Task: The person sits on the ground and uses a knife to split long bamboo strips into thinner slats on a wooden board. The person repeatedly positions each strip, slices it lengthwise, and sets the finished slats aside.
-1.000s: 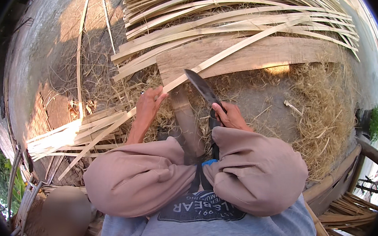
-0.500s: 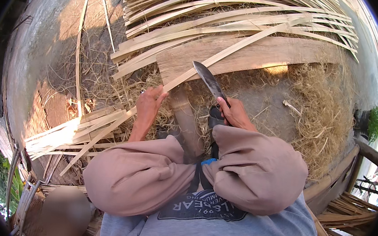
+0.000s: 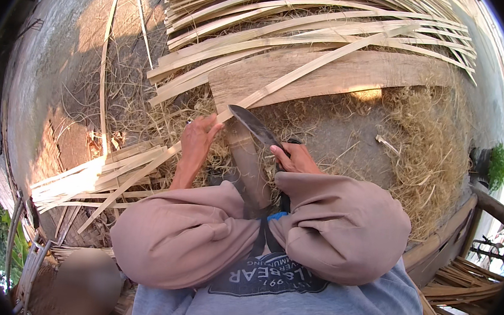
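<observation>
A long pale bamboo strip (image 3: 298, 73) runs slantwise from the far right down past my left side. My left hand (image 3: 198, 139) is closed on it, thumb toward the right. In my right hand (image 3: 296, 157) is the handle of a large knife (image 3: 253, 124) with a broad dark curved blade. The blade's tip lies at the strip, just right of my left fingers; whether it touches I cannot tell. Under the strip there is a flat wooden board (image 3: 331, 74), and a narrow piece of wood (image 3: 246, 160) stretches from the board toward my lap.
Beyond the board lies a big pile of bamboo strips (image 3: 264, 20). More strips (image 3: 91, 182) are stacked at the left. Thin curled shavings (image 3: 423, 154) cover the ground on both sides. A blurred round shape (image 3: 88, 287) is at the lower left. A bamboo rail (image 3: 437, 234) stands at the right.
My right hand has brought the knife left and nearer to me, its tip moving from above the board to the strip beside my left hand. The left hand stays nearly still.
</observation>
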Demonstrator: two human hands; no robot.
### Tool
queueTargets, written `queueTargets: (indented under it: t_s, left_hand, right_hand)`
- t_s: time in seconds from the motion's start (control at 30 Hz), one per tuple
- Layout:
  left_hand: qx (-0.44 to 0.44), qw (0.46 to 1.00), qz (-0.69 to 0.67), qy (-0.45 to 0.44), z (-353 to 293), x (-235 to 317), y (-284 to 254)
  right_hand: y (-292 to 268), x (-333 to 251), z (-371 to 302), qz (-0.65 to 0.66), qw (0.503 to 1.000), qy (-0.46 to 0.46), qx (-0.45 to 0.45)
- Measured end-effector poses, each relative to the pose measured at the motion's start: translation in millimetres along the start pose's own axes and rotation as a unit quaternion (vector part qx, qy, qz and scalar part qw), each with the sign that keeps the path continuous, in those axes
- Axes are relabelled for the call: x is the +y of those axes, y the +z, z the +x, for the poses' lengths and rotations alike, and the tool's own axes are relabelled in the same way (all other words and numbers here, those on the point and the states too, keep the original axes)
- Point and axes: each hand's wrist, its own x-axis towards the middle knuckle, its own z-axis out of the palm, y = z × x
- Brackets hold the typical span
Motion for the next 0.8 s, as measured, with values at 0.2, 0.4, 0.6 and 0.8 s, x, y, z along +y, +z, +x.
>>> queueTargets:
  t_s: [0.2,0.4,0.6,0.8]
  left_hand:
    - [0.033,0.999,0.04,-0.01,-2,6,6]
    - [0.066,0.995,0.073,0.012,-11,15,1]
    - [0.056,0.995,0.084,0.012,-13,17,-1]
    - [0.076,0.994,0.065,0.037,-10,11,5]
  right_hand:
    - [-35,-13,19,0.131,0.974,0.106,0.148]
    - [-35,-28,6,0.08,0.989,0.103,0.067]
    - [-32,-30,4,0.091,0.989,0.107,0.035]
    - [-1,-10,7,0.09,0.992,0.079,-0.029]
